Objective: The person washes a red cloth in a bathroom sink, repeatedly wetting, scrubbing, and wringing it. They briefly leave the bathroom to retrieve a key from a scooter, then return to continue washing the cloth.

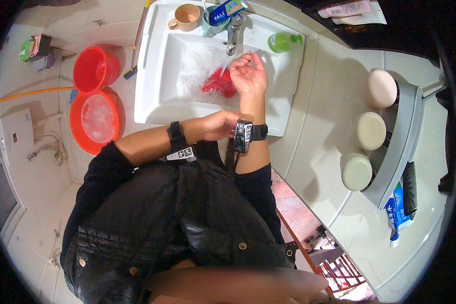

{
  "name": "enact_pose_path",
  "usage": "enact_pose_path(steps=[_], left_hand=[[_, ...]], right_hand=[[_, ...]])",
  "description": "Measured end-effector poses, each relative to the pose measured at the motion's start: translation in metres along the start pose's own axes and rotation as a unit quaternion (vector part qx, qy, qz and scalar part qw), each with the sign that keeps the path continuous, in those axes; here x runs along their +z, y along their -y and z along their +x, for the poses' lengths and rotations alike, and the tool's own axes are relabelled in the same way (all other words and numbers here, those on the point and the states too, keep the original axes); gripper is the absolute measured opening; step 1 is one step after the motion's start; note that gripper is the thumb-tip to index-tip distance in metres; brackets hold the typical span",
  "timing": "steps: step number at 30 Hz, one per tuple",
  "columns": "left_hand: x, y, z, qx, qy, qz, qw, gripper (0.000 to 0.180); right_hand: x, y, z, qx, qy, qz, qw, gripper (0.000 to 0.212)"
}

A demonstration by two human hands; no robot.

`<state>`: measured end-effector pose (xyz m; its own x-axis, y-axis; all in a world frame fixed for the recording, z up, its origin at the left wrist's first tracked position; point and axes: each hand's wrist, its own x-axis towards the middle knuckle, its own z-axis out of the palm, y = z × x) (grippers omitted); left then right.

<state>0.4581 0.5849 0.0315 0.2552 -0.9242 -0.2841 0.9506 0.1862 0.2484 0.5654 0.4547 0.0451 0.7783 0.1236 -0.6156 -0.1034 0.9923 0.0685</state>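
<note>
My right hand [248,76] is raised palm up over the white sink [152,101], beside the running metal tap [233,38]. Its fingers are loosely bent and apart, and it holds nothing. Across my front, my left hand [219,125] reaches to the right wrist. Its fingers close on a small black device [243,136] strapped there, and their tips are partly hidden behind it. A wet red cloth [219,83] lies among suds in the basin, under the stream of water. A black strap [176,136] circles my left wrist.
An orange mug [186,17], a teal cup [211,25] holding a blue tube, and a green pump bottle [283,42] stand on the sink's rim. Left are a red bucket [92,69] and a basin [81,137] of suds. Several round-lidded items line a grey wall shelf [400,147].
</note>
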Motion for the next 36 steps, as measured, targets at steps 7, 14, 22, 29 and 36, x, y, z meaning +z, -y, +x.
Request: enact_pose_path(steps=[7, 14, 22, 29, 36], left_hand=[[0.007, 0.003, -0.003, -0.02, -0.039, 0.02, 0.999, 0.032], [0.005, 0.005, -0.007, -0.009, -0.042, 0.077, 0.996, 0.038], [0.002, 0.008, -0.011, -0.054, -0.01, 0.087, 0.995, 0.044], [0.001, 0.005, 0.0, 0.024, -0.046, 0.044, 0.998, 0.038], [-0.017, -0.01, 0.004, 0.011, -0.062, 0.096, 0.993, 0.026]], right_hand=[[0.0, 0.005, 0.007, -0.013, -0.029, 0.01, 0.999, 0.02], [-0.004, 0.01, 0.017, -0.043, -0.054, -0.021, 0.997, 0.021], [0.006, -0.001, 0.014, -0.247, -0.135, -0.275, 0.92, 0.012], [0.003, -0.001, 0.009, -0.251, -0.124, -0.321, 0.905, 0.01], [-0.036, -0.002, 0.017, -0.127, -0.138, -0.257, 0.948, 0.007]])
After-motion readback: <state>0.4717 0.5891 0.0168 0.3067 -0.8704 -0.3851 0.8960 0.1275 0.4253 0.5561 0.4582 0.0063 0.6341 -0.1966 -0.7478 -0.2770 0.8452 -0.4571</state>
